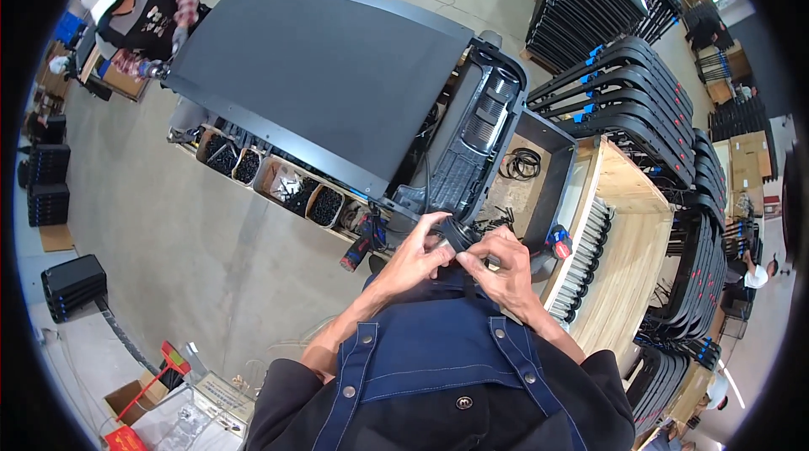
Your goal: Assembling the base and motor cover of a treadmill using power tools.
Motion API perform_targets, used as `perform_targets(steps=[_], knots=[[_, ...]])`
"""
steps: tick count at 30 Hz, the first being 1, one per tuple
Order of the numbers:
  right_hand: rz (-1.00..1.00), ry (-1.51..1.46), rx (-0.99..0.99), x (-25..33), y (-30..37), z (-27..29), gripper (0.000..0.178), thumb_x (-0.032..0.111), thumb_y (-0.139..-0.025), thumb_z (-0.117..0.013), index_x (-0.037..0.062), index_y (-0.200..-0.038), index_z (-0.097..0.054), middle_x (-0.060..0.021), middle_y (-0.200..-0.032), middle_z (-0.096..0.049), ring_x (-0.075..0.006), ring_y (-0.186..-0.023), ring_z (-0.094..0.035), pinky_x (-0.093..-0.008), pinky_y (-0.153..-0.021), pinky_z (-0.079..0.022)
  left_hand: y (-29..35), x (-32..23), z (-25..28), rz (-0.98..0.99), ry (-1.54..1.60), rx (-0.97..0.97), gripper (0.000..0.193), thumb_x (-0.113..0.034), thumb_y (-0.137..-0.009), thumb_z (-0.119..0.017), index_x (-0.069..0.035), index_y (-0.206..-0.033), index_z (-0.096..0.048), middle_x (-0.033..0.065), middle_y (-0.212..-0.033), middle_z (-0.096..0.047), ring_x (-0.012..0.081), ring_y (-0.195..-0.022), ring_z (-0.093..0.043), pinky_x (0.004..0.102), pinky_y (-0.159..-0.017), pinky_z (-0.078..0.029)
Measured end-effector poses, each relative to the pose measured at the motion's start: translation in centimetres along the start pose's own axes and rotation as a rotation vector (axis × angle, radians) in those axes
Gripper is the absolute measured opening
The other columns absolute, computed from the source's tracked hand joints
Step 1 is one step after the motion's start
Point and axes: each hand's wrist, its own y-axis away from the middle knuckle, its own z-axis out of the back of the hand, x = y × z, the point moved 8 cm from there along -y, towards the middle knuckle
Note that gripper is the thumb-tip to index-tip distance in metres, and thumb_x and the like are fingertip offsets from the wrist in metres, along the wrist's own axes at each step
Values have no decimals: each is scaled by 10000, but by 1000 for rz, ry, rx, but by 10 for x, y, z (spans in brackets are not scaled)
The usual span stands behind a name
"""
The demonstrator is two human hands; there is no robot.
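Close to my chest, both hands hold a small dark round part (458, 234) with a pale or silvery side; its exact kind is partly hidden by my fingers. My left hand (411, 264) grips it from the left, thumb and forefinger around it. From the right, my right hand (504, 268) pinches its edge, fingers curled. Just beyond them is the open end of a treadmill-like frame (451, 169), a ribbed silvery part (491, 110) inside it. A thin black cable (427, 173) runs down from there toward my hands. The frame's wide dark grey deck (329, 72) stretches away to the left.
Bins of dark screws (324, 205) line the deck's near side, beside a cordless driver (364, 242). A tray (539, 144) with coiled black bands and a wooden crate (624, 249) stand at right, near stacked black frames (624, 89). A co-worker (143, 13) stands at the far left corner.
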Motion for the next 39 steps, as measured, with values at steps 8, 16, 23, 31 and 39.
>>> perform_targets(steps=[8,16,23,31,39], knots=[[-205,-120,-21,-44,1,-17,249,146,-802,-825,31,-874,-617,-45,-717,-596,-153,-677,-567,-306,-631,-452,-5,-14,24,-92,62,-106,759,-393,-885,-774,-44,-1425,-371,51,-865,-611,84,-656,-543,253,-569,-446],[-112,-80,-40,-108,-115,18,755,194,-767,-777,66,-1425,-429,-194,-1264,-596,-356,-1164,-605,-424,-983,-491,-143,-144,5,-64,-891,55,729,-579,-810,-675,-95,-1332,-520,250,-1084,-703,435,-1066,-659,475,-909,-518],[-498,-488,-373,-273,-259,76,616,479,-881,-718,-11,-1189,-506,-55,-727,-584,-131,-551,-582,-284,-460,-466,-281,-222,46,-637,-1080,-393,297,-210,-922,-639,-66,-1182,-629,119,-1037,-608,333,-1039,-565,469,-897,-465],[-614,-406,-351,-363,-354,110,713,623,-871,-673,-42,-1078,-520,-34,-604,-501,-136,-445,-534,-282,-367,-479,-379,-205,140,-382,-1632,-55,344,-235,-825,-737,-66,-1102,-623,133,-1131,-603,330,-1071,-561,473,-924,-447],[-551,-399,43,-309,-430,61,659,621,-880,-657,0,-1075,-557,-8,-572,-484,-118,-430,-533,-265,-349,-431,-367,-239,138,-736,-1568,-393,289,-184,-716,-782,-106,-960,-649,54,-928,-620,277,-948,-566,410,-830,-445]])
